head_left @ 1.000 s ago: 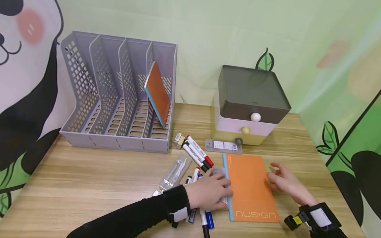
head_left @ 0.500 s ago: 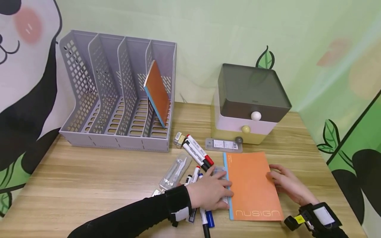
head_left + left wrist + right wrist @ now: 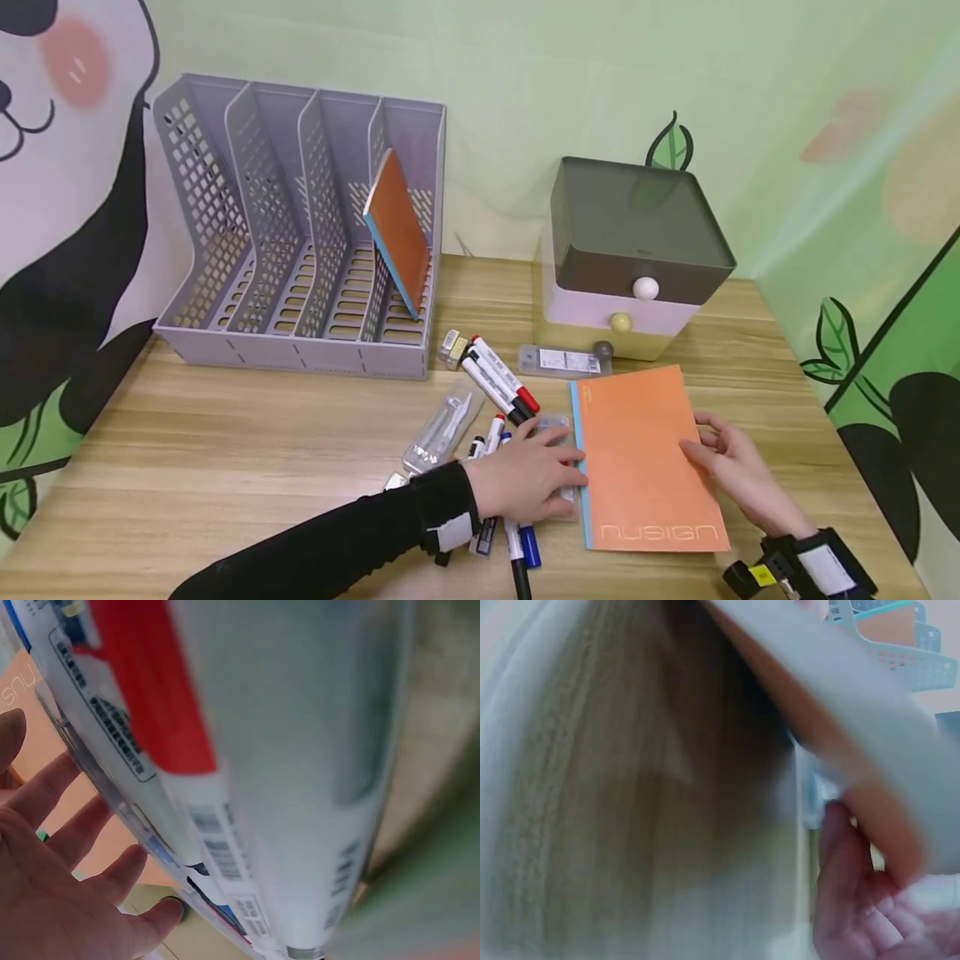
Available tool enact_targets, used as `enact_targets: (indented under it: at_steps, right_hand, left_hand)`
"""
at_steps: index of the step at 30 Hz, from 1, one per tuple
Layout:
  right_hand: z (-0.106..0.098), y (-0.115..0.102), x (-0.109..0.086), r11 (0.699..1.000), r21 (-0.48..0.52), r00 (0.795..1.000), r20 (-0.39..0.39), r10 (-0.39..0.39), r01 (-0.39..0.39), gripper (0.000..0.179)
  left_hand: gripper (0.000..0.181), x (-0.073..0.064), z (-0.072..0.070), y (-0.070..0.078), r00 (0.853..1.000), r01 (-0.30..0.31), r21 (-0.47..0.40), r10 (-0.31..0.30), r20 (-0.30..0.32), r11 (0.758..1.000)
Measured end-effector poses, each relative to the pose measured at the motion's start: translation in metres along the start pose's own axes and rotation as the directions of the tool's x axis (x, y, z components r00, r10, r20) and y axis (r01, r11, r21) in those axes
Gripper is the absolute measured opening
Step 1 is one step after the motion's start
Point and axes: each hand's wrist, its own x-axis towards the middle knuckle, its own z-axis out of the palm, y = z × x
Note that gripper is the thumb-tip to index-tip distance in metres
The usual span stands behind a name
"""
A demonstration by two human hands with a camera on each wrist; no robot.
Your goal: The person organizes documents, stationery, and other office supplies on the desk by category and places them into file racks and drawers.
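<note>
Pinching one notebook (image 3: 641,467) of two is the right hand (image 3: 741,475); left hand (image 3: 521,477) lies spread.

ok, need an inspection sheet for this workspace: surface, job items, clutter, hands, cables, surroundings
Surface: wood-grain table
Job items: orange notebook, right edge raised; second notebook leaning in the gray rack, rightmost compartment
Clutter: markers and clear cases left of the orange notebook; flat case before the drawer unit
Left hand: spread at the orange notebook's left edge
Right hand: holds its right edge
Cables: nothing seen on the table
Surroundings: printed green backdrop
</note>
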Motion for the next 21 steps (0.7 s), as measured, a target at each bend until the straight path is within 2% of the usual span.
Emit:
enact_targets:
  at_steps: [4, 6, 9, 12, 14, 15, 17, 19, 21]
  right_hand:
    - [-0.001, -0.008, -0.006, 0.996, -0.078, 0.995, -0.093, 0.026, -0.033, 0.044]
    - [-0.002, -0.011, -0.009, 0.996, -0.09, 0.993, -0.121, 0.009, -0.021, 0.042]
    - [-0.002, -0.015, -0.01, 0.995, -0.082, 0.986, -0.155, -0.06, 0.047, 0.039]
    - [0.001, -0.018, -0.01, 0.987, -0.055, 0.968, -0.192, -0.159, 0.151, 0.034]
    - [0.005, -0.022, -0.009, 0.975, -0.027, 0.951, -0.216, -0.223, 0.222, 0.031]
    - [0.006, -0.024, -0.008, 0.966, 0.001, 0.942, -0.224, -0.25, 0.257, 0.029]
    - [0.01, -0.031, -0.006, 0.942, 0.069, 0.922, -0.241, -0.303, 0.328, 0.027]
    - [0.015, -0.039, -0.002, 0.907, 0.148, 0.903, -0.251, -0.35, 0.393, 0.027]
    - [0.02, -0.048, 0.003, 0.863, 0.234, 0.885, -0.258, -0.388, 0.447, 0.027]
  left_hand:
    - [0.045, -0.004, -0.002, -0.001, 1.0, -0.015, -0.092, 0.015, -0.001, 0.996]
    - [0.045, -0.005, -0.006, -0.002, 1.0, -0.022, -0.148, 0.019, -0.021, 0.989]
    - [0.044, -0.009, -0.016, -0.006, 0.995, -0.019, -0.217, -0.002, -0.098, 0.976]
    - [0.039, -0.013, -0.03, -0.011, 0.974, 0.0, -0.29, -0.066, -0.219, 0.957]
    - [0.033, -0.017, -0.04, -0.014, 0.948, 0.019, -0.383, -0.138, -0.287, 0.923]
    - [0.03, -0.019, -0.045, -0.016, 0.932, 0.03, -0.437, -0.183, -0.313, 0.899]
    - [0.026, -0.023, -0.055, -0.02, 0.898, 0.042, -0.545, -0.271, -0.348, 0.837]
    - [0.028, -0.026, -0.064, -0.024, 0.867, 0.062, -0.637, -0.358, -0.347, 0.769]
    - [0.035, -0.029, -0.071, -0.028, 0.852, 0.063, -0.711, -0.409, -0.328, 0.701]
